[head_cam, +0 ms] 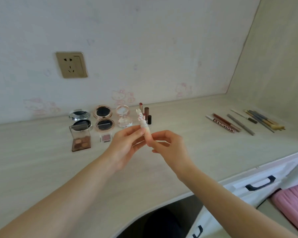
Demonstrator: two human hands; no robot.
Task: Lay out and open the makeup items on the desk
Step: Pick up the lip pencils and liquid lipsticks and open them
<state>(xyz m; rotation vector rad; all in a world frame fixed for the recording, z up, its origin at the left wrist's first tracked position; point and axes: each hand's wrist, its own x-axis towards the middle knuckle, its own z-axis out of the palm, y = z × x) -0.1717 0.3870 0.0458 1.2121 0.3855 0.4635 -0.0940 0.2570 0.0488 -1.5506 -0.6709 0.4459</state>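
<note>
Cream-white and topped with a small figurine cap, a slim lipstick tube (144,125) is held upright above a pale wood-grain desk (41,160), pinched between both of a person's hands. The left hand (126,146) pinches the tube's upper body between thumb and fingertips, while the right hand (169,146) curls its fingers round the lower end.

Behind the tube, near the wall, stand an opened dark-red lipstick (141,105) and two brown lipstick caps (147,112). To the left lie three round compacts, all open: a silver-rimmed compact (79,119), a rose-gold compact (103,119) and a clear pink compact (123,117). In front of them sit an open brown eyeshadow palette (80,141) and a small pink single eyeshadow pan (106,137).

Well apart, at the desk's right end, a row of makeup pencils and brushes (244,121) lies side by side. A gold wall socket (71,64) is mounted above the compacts.
</note>
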